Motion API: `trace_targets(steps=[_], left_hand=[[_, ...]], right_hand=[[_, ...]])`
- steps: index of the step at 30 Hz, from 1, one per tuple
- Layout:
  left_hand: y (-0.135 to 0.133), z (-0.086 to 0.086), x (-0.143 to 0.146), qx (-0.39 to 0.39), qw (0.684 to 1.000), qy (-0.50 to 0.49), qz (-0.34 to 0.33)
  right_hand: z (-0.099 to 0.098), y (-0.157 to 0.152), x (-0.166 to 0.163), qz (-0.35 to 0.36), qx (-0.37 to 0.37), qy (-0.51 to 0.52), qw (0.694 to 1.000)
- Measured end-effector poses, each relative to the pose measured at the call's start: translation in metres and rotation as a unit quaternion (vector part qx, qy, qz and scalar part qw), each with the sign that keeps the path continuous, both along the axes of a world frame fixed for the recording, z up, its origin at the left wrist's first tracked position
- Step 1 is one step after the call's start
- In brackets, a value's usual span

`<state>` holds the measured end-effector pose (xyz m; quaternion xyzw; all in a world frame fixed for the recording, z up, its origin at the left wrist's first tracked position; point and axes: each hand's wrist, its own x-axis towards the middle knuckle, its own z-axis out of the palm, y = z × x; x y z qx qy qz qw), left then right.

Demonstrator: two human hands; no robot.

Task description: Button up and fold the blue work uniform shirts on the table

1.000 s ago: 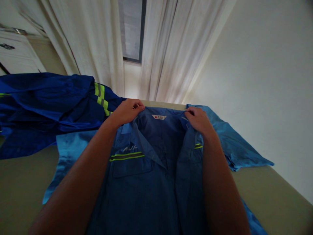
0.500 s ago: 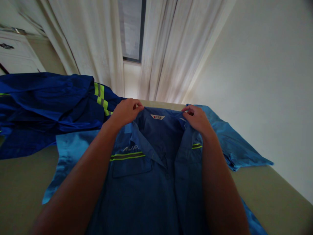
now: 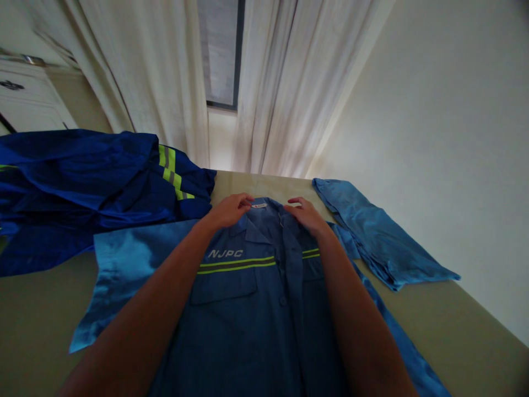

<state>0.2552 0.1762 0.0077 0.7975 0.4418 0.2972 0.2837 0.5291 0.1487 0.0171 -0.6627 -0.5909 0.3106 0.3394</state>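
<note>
A blue work jacket (image 3: 243, 325) lies front up, with "NJPC" lettering and a yellow-green striped band across its chest. Its collar is spread, showing a white label inside. My left hand (image 3: 231, 211) is at the left side of the collar, its fingertips closed on the edge. At the collar's right side is my right hand (image 3: 306, 214), thumb against the cloth and index finger held apart from it. One sleeve (image 3: 136, 248) stretches out to the left under my left forearm. My right forearm covers part of the jacket's right chest.
Dark blue clothing with reflective strips (image 3: 95, 187) is heaped at the left. A folded light blue garment (image 3: 372, 231) lies at the right. All rest on a beige surface (image 3: 463, 314). Curtains (image 3: 165, 71), a white cabinet (image 3: 33, 94) and a wall (image 3: 463, 138) stand beyond.
The collar has come down and nearer, and its two sides are closer together. Both hands moved inward with it. The right index finger has lifted off the cloth.
</note>
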Motion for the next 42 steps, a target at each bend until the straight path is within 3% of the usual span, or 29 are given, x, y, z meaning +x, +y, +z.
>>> trace_targets(steps=[4,7,9,12,18,21,25,28,31,36,39,42], left_hand=[[-0.001,-0.007,-0.001,0.079,0.98,0.168,-0.077],[-0.005,-0.006,-0.002,0.099,0.963,0.236,-0.083],[-0.007,-0.004,-0.003,0.104,0.956,0.26,-0.083],[-0.01,0.0,-0.004,0.1,0.956,0.268,-0.071],[-0.014,0.006,0.004,0.114,0.958,0.256,-0.058],[-0.014,0.005,0.008,0.098,0.953,0.283,-0.042],[-0.012,-0.004,0.012,0.146,0.957,0.228,0.102],[-0.01,-0.014,0.011,0.122,0.943,0.244,0.19],[-0.006,-0.023,0.007,0.077,0.95,0.234,0.192],[0.003,-0.029,0.007,0.063,0.979,0.063,0.182],[0.005,-0.033,0.011,0.053,0.979,-0.049,0.19],[0.001,-0.038,0.013,0.066,0.977,-0.098,0.179]], right_hand=[[0.007,-0.004,0.0,0.03,-0.025,-0.178,0.983],[0.015,-0.007,0.001,0.03,-0.036,-0.318,0.947],[0.02,-0.008,0.0,0.041,-0.027,-0.357,0.933],[0.024,-0.009,-0.006,0.054,0.008,-0.334,0.941],[0.021,-0.006,-0.015,0.081,0.031,-0.126,0.988],[0.018,-0.003,-0.004,0.068,0.045,-0.112,0.99],[0.015,0.0,0.011,0.054,0.064,-0.167,0.982],[0.012,0.001,0.013,0.06,0.073,-0.279,0.956],[0.012,0.0,0.012,0.019,0.088,-0.34,0.936],[0.017,0.001,0.019,-0.028,0.1,-0.27,0.957],[0.021,0.0,0.022,-0.007,0.084,-0.244,0.966],[0.019,-0.002,0.017,0.036,0.052,-0.266,0.962]])
